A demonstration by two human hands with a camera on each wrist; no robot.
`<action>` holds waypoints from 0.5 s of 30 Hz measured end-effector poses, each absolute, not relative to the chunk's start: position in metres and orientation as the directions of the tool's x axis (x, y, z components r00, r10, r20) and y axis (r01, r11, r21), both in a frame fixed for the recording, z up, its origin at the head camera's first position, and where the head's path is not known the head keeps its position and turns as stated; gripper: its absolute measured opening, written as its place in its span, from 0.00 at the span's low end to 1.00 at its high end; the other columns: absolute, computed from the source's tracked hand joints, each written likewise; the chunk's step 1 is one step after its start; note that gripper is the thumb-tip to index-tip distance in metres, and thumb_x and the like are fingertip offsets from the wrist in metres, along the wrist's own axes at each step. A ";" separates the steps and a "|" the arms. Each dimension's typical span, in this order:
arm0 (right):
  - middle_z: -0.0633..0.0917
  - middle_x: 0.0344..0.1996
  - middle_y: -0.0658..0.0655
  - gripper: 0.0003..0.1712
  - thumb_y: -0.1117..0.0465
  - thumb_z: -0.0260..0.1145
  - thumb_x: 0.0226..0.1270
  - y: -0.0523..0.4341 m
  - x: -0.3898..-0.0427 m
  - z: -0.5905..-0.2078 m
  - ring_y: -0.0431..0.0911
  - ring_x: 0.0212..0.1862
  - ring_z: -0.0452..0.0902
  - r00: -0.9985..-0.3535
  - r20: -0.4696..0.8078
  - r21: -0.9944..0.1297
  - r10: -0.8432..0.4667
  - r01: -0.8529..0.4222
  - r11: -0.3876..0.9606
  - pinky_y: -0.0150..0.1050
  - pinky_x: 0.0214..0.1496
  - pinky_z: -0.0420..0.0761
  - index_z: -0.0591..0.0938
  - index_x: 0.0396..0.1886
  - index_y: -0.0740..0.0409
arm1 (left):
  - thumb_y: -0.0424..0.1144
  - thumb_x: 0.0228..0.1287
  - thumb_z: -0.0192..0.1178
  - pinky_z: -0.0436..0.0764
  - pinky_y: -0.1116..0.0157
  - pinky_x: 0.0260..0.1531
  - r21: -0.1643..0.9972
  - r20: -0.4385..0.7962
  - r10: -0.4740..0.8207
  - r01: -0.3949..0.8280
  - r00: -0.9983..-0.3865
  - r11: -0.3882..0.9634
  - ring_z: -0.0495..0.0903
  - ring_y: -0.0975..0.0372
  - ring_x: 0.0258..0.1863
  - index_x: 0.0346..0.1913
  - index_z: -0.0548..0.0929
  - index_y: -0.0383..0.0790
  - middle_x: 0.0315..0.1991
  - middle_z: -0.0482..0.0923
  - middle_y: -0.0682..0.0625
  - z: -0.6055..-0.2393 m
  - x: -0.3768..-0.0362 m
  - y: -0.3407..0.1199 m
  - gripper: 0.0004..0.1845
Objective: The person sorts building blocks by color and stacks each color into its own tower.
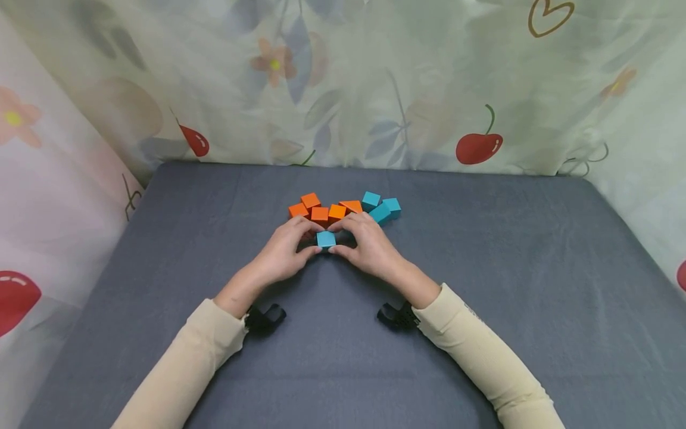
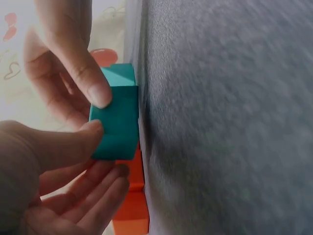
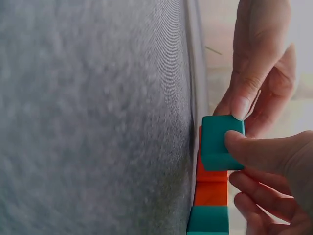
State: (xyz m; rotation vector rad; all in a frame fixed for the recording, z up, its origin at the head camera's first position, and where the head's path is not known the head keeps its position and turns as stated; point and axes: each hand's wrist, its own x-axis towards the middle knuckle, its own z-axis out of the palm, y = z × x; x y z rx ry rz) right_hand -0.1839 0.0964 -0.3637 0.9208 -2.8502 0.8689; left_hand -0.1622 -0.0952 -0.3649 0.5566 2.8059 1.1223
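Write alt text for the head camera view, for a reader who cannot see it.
Two hands, the left hand and the right hand, pinch one teal cube between their fingertips on a grey table. Just behind it lie several orange cubes and three more teal cubes. A floral curtain with cherries hangs behind.

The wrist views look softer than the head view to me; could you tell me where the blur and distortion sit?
Head view: even light, sharp, teal cube crisp, mat edges bowed. Left wrist view: cube clear, cloth blurred. Right wrist view: cube sharp, cloth smeared at left.
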 end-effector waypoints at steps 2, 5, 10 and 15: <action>0.84 0.47 0.55 0.19 0.59 0.72 0.60 0.096 -0.182 -0.363 0.50 0.52 0.75 -0.821 0.167 -0.525 -0.545 -0.542 0.656 0.46 0.58 0.75 0.83 0.50 0.58 | 0.33 0.64 0.62 0.78 0.55 0.53 0.681 0.079 0.374 0.324 -0.924 0.656 0.77 0.51 0.49 0.55 0.78 0.34 0.50 0.75 0.42 -0.365 -0.160 -0.099 0.17; 0.84 0.48 0.55 0.19 0.59 0.71 0.60 0.096 -0.180 -0.363 0.49 0.52 0.78 -0.823 0.144 -0.571 -0.550 -0.523 0.633 0.44 0.57 0.78 0.83 0.51 0.57 | 0.33 0.63 0.63 0.79 0.55 0.53 0.691 0.088 0.396 0.342 -0.914 0.637 0.78 0.52 0.49 0.55 0.78 0.34 0.50 0.75 0.42 -0.365 -0.158 -0.105 0.17; 0.84 0.49 0.55 0.20 0.60 0.72 0.59 0.093 -0.175 -0.364 0.49 0.49 0.81 -0.839 0.105 -0.664 -0.534 -0.459 0.591 0.41 0.53 0.82 0.82 0.52 0.57 | 0.33 0.64 0.63 0.81 0.56 0.52 0.700 0.084 0.413 0.348 -0.907 0.623 0.79 0.52 0.49 0.55 0.78 0.34 0.50 0.74 0.42 -0.364 -0.153 -0.111 0.17; 0.83 0.50 0.59 0.21 0.64 0.72 0.58 0.088 -0.170 -0.364 0.48 0.49 0.84 -0.848 0.056 -0.766 -0.527 -0.375 0.522 0.37 0.52 0.83 0.81 0.52 0.61 | 0.33 0.63 0.63 0.81 0.56 0.53 0.702 0.066 0.414 0.337 -0.908 0.627 0.80 0.53 0.49 0.55 0.78 0.35 0.50 0.75 0.43 -0.363 -0.148 -0.117 0.17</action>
